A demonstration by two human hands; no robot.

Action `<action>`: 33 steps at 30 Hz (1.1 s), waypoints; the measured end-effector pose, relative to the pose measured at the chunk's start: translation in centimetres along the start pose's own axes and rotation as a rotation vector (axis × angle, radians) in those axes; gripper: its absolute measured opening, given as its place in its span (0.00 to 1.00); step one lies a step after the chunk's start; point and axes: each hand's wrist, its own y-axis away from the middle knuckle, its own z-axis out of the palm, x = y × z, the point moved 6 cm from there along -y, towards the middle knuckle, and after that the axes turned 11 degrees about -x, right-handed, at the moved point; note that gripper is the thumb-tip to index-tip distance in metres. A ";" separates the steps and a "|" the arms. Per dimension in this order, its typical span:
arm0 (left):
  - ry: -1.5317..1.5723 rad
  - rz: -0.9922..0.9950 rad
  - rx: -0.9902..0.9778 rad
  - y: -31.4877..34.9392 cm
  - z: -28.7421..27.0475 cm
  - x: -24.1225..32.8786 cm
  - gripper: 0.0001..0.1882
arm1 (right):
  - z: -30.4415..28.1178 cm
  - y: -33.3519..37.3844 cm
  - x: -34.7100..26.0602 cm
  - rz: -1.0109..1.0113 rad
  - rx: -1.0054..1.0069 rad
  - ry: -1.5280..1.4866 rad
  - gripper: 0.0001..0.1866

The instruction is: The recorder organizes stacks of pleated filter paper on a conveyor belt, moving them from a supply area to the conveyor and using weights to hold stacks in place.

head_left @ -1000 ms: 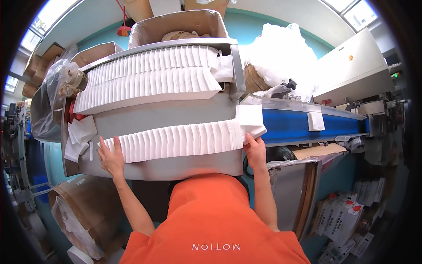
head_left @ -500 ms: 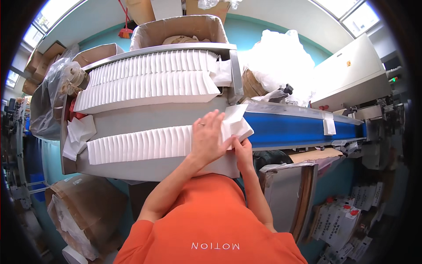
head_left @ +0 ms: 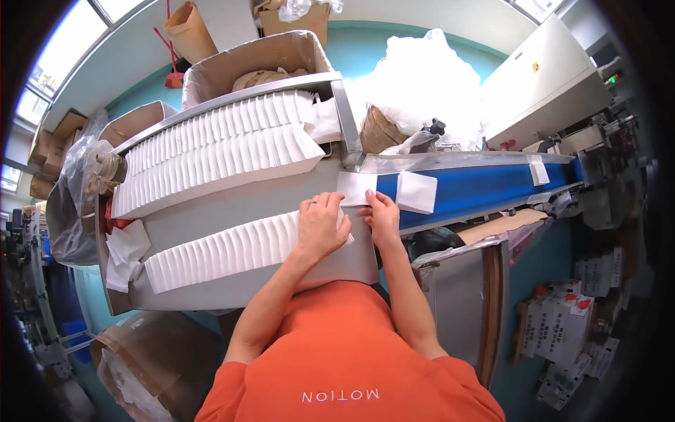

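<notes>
A near row of folded white paper napkins (head_left: 225, 252) stands on edge across the grey metal table (head_left: 232, 195). My left hand (head_left: 322, 226) is curled over the right end of that row, its fingers bent against the napkins. A square white napkin (head_left: 356, 186) lies flat at the table's right edge, just beyond my hands. My right hand (head_left: 382, 219) pinches its lower right corner between thumb and fingers. On the blue conveyor belt (head_left: 478, 181), a small square napkin stack (head_left: 416, 193) lies just right of my right hand.
Two long rows of napkins (head_left: 218, 144) fill the table's far side. Loose napkins (head_left: 126, 253) lie at its left end. Another napkin (head_left: 538, 170) is farther along the belt. A lined carton (head_left: 256, 67) stands behind, and a white cabinet (head_left: 548, 84) at right.
The napkins that were between my hands are apart from the row now; a square stack lies on the belt. My right hand has come off the row's end to the flat napkin. The view has turned slightly.
</notes>
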 end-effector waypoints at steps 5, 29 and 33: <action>0.083 0.023 0.026 0.4 -0.5 -0.8 0.21 | 0.7 4.2 -6.7 -0.562 0.147 0.616 0.09; 0.024 -0.024 -0.161 0.1 -1.1 -0.3 0.25 | 4.3 4.8 -5.3 -0.524 -0.331 0.889 0.15; 0.002 -0.042 -0.264 0.0 -0.6 -0.6 0.24 | 3.3 5.7 -6.5 -0.923 -0.073 1.176 0.16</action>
